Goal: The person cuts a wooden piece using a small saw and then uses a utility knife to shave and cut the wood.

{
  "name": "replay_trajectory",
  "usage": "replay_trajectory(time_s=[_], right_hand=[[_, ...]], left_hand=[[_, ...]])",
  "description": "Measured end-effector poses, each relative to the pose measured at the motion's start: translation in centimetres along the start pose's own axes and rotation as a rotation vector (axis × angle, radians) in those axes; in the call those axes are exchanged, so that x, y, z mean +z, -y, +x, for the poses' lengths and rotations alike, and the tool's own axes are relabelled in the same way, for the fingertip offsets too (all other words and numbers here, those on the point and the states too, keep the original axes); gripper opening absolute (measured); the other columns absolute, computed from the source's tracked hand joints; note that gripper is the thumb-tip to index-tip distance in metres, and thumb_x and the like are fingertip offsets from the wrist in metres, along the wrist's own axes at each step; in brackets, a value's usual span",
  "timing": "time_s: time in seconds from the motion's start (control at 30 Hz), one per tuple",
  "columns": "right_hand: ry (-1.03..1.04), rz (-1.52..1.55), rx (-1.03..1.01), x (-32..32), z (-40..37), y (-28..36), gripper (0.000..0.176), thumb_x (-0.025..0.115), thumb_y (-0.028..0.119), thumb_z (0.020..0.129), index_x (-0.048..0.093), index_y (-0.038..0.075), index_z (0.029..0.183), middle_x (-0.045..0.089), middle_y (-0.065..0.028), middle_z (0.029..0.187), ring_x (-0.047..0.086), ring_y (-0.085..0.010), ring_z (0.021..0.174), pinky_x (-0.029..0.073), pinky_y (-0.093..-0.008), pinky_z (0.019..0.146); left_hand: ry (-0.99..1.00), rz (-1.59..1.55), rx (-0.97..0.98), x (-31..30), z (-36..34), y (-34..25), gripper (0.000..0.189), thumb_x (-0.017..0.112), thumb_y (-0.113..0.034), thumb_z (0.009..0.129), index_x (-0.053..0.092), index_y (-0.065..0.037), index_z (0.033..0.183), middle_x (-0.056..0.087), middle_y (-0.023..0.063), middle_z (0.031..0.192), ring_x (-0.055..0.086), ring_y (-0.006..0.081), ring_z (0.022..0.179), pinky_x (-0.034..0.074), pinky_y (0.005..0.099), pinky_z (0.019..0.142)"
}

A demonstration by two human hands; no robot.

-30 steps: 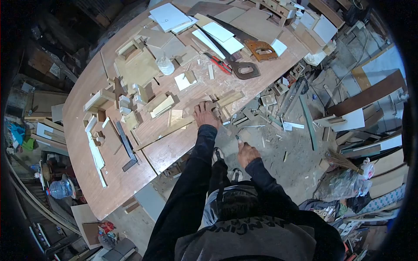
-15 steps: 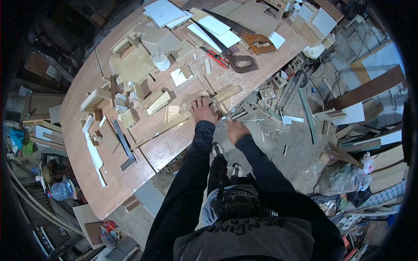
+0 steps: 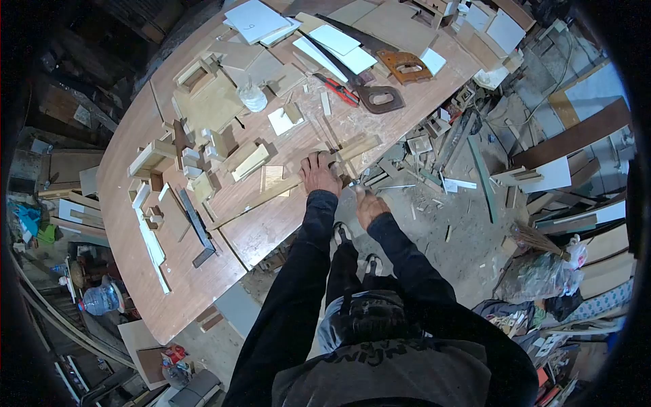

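Note:
A long, narrow wooden strip point(image 3: 261, 197) lies diagonally over the table, its far end near the front edge. My left hand point(image 3: 320, 173) presses down on it, fingers curled over the wood. Closed by the table edge, my right hand point(image 3: 370, 207) grips a thin tool that looks like a narrow saw point(image 3: 333, 136), crossing the strip just right of my left hand. The fingers hide most of its handle. Beyond my left hand are a small patterned wood piece point(image 3: 272, 179) and a pale wood block point(image 3: 250, 162).
Two wooden-handled handsaws point(image 3: 380, 99) and red pliers point(image 3: 341, 91) lie on the table point(image 3: 264, 234). A plastic cup point(image 3: 251, 97), white panels point(image 3: 256, 20) and a dark try square point(image 3: 196, 227) are there too. Offcuts point(image 3: 420, 144) litter the floor at the right.
My right hand has shifted slightly back toward my body and is less blurred. My left hand stays on the strip. The whole view has moved a little.

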State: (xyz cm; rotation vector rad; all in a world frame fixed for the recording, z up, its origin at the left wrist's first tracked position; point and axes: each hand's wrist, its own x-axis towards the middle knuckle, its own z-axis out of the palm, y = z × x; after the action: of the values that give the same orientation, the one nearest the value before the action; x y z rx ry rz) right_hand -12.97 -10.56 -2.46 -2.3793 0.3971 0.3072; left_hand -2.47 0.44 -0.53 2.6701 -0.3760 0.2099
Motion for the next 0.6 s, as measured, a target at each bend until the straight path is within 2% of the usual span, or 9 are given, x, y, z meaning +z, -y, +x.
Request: replay_trajectory(time_s=[0.2, 0.3, 0.37, 0.4, 0.43, 0.47, 0.5, 0.57, 0.6], right_hand=[[0.012, 0.005, 0.140, -2.3, -6.9, 0.2, 0.043, 0.028, 0.033, 0.093, 0.053, 0.000, 0.101, 0.058, -0.0298, 0.092, 0.055, -0.0464, 0.088, 0.041, -0.0531, 0.079], [-0.010, 0.023, 0.093, -0.7, -0.2, 0.4, 0.041, 0.028, 0.033, 0.094, 0.053, 0.001, 0.099, 0.059, -0.0275, 0.089, 0.056, -0.0446, 0.085, 0.044, -0.0519, 0.074], [-0.108, -0.086, -0.185, 0.5, 1.6, 0.2, 0.035, 0.030, 0.027, 0.094, 0.053, 0.002, 0.096, 0.060, -0.0237, 0.086, 0.058, -0.0416, 0.080, 0.046, -0.0498, 0.067], [-0.060, -0.164, -0.135, 0.7, 0.2, -0.2, 0.027, 0.031, 0.021, 0.092, 0.051, 0.002, 0.095, 0.061, -0.0220, 0.083, 0.059, -0.0401, 0.076, 0.048, -0.0480, 0.062], [-0.132, -0.096, -0.074, 2.5, -1.1, -2.3, 0.028, 0.031, 0.021, 0.092, 0.052, 0.002, 0.097, 0.061, -0.0223, 0.084, 0.059, -0.0406, 0.076, 0.048, -0.0482, 0.064], [0.067, -0.102, 0.041, 0.7, -3.8, -1.9, 0.038, 0.032, 0.028, 0.092, 0.053, -0.001, 0.105, 0.058, -0.0283, 0.097, 0.056, -0.0451, 0.087, 0.044, -0.0502, 0.078], [0.070, -0.107, 0.038, -0.1, -5.5, -1.7, 0.038, 0.032, 0.028, 0.092, 0.053, -0.001, 0.105, 0.058, -0.0283, 0.097, 0.056, -0.0451, 0.087, 0.044, -0.0502, 0.078], [0.049, -0.029, 0.261, -1.2, -7.5, -1.1, 0.037, 0.033, 0.027, 0.091, 0.051, -0.002, 0.106, 0.058, -0.0271, 0.096, 0.056, -0.0447, 0.087, 0.044, -0.0500, 0.078], [0.052, -0.096, 0.125, -2.4, -6.6, 0.3, 0.036, 0.035, 0.026, 0.090, 0.051, -0.002, 0.106, 0.059, -0.0247, 0.094, 0.057, -0.0429, 0.088, 0.044, -0.0497, 0.078]], left_hand=[[0.030, 0.002, -0.002, -0.2, -0.2, 0.5, 0.036, 0.063, -0.015, 0.068, 0.053, -0.007, 0.103, 0.044, 0.0107, 0.111, 0.037, 0.0310, 0.105, 0.029, 0.0435, 0.090], [0.029, -0.002, 0.009, -0.7, 0.3, -0.3, 0.037, 0.063, -0.015, 0.068, 0.054, -0.008, 0.102, 0.044, 0.0104, 0.111, 0.037, 0.0308, 0.105, 0.030, 0.0434, 0.089], [0.046, -0.006, 0.002, -0.7, -0.3, 0.0, 0.037, 0.064, -0.015, 0.067, 0.054, -0.008, 0.102, 0.044, 0.0103, 0.111, 0.037, 0.0307, 0.105, 0.030, 0.0434, 0.089], [0.035, -0.016, -0.001, 0.0, -0.5, 0.4, 0.038, 0.064, -0.015, 0.067, 0.054, -0.008, 0.102, 0.044, 0.0102, 0.111, 0.037, 0.0306, 0.105, 0.030, 0.0433, 0.088], [0.015, -0.029, 0.000, 0.3, -0.1, 0.4, 0.038, 0.064, -0.015, 0.067, 0.054, -0.008, 0.102, 0.044, 0.0101, 0.111, 0.037, 0.0305, 0.105, 0.030, 0.0431, 0.088], [0.008, -0.034, -0.002, 0.2, 0.1, 0.3, 0.038, 0.064, -0.015, 0.067, 0.054, -0.008, 0.102, 0.044, 0.0101, 0.111, 0.037, 0.0305, 0.105, 0.030, 0.0431, 0.088], [0.015, -0.030, 0.003, 0.1, 0.0, 0.3, 0.038, 0.064, -0.015, 0.066, 0.053, -0.008, 0.102, 0.044, 0.0101, 0.111, 0.038, 0.0304, 0.105, 0.030, 0.0429, 0.088], [0.020, -0.022, 0.003, 0.0, -0.3, 0.7, 0.039, 0.065, -0.015, 0.066, 0.053, -0.007, 0.102, 0.044, 0.0100, 0.111, 0.038, 0.0303, 0.105, 0.030, 0.0427, 0.087], [0.016, -0.019, 0.005, 0.2, -0.5, 0.8, 0.040, 0.065, -0.015, 0.065, 0.053, -0.007, 0.102, 0.044, 0.0099, 0.112, 0.038, 0.0302, 0.105, 0.030, 0.0424, 0.088]])
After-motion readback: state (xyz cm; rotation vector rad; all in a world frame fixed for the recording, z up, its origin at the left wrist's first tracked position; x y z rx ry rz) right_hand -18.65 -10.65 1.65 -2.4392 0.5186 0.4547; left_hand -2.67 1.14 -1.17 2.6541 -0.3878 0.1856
